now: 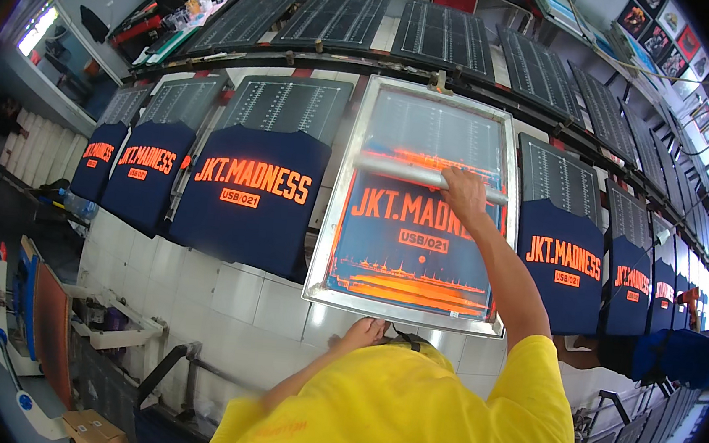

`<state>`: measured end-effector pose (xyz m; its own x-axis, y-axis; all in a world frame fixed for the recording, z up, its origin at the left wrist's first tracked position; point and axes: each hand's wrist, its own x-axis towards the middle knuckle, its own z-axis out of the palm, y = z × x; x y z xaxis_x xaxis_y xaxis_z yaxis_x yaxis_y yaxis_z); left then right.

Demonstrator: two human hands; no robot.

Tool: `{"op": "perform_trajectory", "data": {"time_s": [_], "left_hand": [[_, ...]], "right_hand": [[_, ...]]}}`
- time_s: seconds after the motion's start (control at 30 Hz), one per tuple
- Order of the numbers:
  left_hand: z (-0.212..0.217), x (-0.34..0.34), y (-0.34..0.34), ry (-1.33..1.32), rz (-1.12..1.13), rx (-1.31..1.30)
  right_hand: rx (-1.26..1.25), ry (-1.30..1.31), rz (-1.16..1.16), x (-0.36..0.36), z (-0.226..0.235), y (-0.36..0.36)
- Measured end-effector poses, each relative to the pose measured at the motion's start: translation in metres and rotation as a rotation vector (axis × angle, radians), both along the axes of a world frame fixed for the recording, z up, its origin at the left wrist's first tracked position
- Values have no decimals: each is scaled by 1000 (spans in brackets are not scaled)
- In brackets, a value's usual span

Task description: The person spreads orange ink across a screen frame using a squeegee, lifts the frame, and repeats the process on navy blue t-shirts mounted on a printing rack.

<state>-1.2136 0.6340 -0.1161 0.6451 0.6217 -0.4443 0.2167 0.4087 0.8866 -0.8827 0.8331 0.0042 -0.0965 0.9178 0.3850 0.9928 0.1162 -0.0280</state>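
Observation:
My right hand (466, 195) is closed around a long silver squeegee (401, 172), which lies crosswise on a screen printing frame (508, 235). The silver-edged mesh is smeared with orange ink (408, 289), mostly in a band along its near side and also under the squeegee. Orange block lettering shows in the middle of the screen, partly covered by my right forearm. Just below the frame's near edge is my left hand (364, 332), fingers curled in. What it holds, if anything, is hidden. Yellow sleeves cover my upper arms.
Navy shirt panels with orange print lie on black boards to the left (247, 199) and right (560, 261). Behind runs a rail with more bare black boards (447, 35). A person in blue (671, 357) is at the right. A cardboard box (96, 431) sits lower left.

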Motion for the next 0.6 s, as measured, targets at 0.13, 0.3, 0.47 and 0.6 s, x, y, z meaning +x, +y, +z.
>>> {"op": "perform_trajectory", "data": {"time_s": [0.13, 0.3, 0.47, 0.6], "left_hand": [[14, 0, 4, 5, -32, -63], [26, 0, 6, -26, -6, -3], [27, 0, 7, -51, 1, -1], [13, -1, 6, -37, -24, 36]], "right_hand": [[-178, 98, -68, 0, 7, 10], [-308, 105, -92, -10, 34, 2], [-270, 137, -174, -2, 22, 15], [-227, 115, -69, -4, 16, 13]]}}
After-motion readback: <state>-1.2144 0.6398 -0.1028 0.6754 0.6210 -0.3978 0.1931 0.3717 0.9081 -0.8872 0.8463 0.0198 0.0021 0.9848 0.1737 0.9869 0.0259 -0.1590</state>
